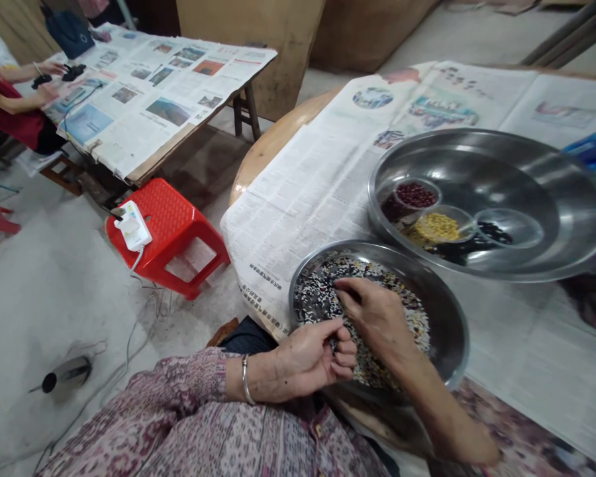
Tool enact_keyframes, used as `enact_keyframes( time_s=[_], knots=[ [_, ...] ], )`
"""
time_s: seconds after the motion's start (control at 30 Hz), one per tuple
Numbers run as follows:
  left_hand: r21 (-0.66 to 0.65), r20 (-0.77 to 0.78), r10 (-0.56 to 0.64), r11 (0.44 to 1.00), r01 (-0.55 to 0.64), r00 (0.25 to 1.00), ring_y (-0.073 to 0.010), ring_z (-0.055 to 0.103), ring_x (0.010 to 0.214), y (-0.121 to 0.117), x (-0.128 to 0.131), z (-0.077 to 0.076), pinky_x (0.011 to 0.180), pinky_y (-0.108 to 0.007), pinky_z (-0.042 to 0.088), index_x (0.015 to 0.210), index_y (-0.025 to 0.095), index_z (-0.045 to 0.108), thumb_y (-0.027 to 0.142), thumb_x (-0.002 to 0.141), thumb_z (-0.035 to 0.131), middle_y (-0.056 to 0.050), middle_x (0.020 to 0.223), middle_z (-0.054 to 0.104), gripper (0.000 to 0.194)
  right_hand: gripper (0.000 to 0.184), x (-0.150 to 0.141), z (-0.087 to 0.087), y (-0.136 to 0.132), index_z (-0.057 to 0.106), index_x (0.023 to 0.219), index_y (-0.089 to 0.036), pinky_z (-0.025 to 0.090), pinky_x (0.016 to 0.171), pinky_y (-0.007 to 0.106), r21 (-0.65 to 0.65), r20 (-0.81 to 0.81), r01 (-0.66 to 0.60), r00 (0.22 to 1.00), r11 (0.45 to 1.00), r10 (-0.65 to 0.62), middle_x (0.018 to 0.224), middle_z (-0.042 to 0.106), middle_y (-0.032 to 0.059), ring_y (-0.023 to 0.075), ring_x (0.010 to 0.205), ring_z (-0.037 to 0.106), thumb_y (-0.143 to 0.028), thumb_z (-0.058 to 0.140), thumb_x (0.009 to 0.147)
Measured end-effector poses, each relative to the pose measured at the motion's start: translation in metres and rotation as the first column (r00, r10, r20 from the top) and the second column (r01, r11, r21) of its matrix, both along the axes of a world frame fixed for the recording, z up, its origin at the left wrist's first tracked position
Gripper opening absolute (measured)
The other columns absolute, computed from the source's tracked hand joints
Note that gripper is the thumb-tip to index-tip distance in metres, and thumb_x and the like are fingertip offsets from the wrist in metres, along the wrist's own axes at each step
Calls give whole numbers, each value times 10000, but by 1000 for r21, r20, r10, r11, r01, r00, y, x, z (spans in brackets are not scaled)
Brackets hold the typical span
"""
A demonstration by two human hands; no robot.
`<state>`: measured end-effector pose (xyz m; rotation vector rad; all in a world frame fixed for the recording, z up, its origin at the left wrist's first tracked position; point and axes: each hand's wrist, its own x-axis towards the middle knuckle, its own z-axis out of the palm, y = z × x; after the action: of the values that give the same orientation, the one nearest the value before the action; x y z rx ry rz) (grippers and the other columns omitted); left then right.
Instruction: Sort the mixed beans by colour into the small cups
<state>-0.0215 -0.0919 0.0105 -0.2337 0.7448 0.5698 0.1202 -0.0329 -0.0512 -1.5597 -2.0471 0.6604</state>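
Observation:
A steel bowl [451, 311] holds a spread of mixed grains and beans [328, 285], mostly white and black with some yellow. Over the bowl's near left side is my left hand [312, 361], palm turned up and fingers curled in; whatever lies inside them is hidden. My right hand [382, 318] reaches in from the right, its thumb and fingertips pinched together just above the grains. What the pinch holds, if anything, is too small to tell. Behind stands a wide steel basin [516, 172] with small clear cups of red beans [416, 195], yellow beans [438, 226] and black beans [494, 232].
Newspaper [298, 218] covers the round wooden table [278, 136]. A red plastic stool [173, 225] bearing a white power strip [133, 226] stands left, cables trailing on the floor. Farther back, a person in red [10, 109] sits at another newspaper-covered table [179, 86].

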Motion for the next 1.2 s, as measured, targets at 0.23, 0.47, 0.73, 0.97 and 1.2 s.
enact_keyframes(
  time_s=[0.23, 0.47, 0.73, 0.97, 1.2],
  knots=[
    [-1, 16, 11, 1000, -11, 1000, -50, 274, 497, -1, -4, -2, 472, -144, 213, 701, 167, 421, 295, 983, 457, 52, 629, 334, 311, 271, -6, 0, 10, 698, 1055, -187, 532, 887, 381, 120, -37, -59, 997, 991, 63, 1028, 722, 99, 217, 949, 666, -302, 518, 888],
    [-8, 20, 10, 1000, -10, 1000, -52, 299, 489, -2, -9, 1, 466, -148, 224, 715, 164, 431, 287, 1012, 382, 48, 628, 346, 325, 364, -18, 5, 3, 668, 1133, -164, 514, 914, 379, 122, 396, -380, 866, 917, 306, 1166, 670, 140, 245, 1066, 574, -74, 429, 874],
    [-18, 18, 30, 999, -29, 999, -48, 309, 471, -4, -7, 6, 459, -145, 231, 699, 161, 428, 272, 1026, 357, 52, 607, 344, 352, 281, -31, 15, 11, 677, 914, -147, 459, 703, 294, 73, 476, -351, 835, 934, 276, 962, 675, 143, 227, 903, 589, -17, 441, 831],
    [-26, -140, 174, 983, -180, 975, -93, 494, 591, 0, 0, 6, 567, -183, 390, 770, 109, 557, 261, 1022, 353, -29, 687, 505, 358, 183, -12, 23, 33, 695, 831, -162, 465, 668, 270, 70, 282, -130, 953, 989, 106, 816, 716, 71, 167, 723, 629, -165, 512, 828],
    [83, -207, 345, 939, -334, 916, -118, 559, 694, 12, 19, -7, 702, -256, 488, 795, 109, 605, 176, 972, 425, -51, 767, 592, 261, 177, 9, 56, -8, 750, 851, -236, 521, 656, 260, -159, -248, -247, 947, 956, 203, 791, 740, 14, 146, 693, 670, -293, 584, 822]
  ],
)
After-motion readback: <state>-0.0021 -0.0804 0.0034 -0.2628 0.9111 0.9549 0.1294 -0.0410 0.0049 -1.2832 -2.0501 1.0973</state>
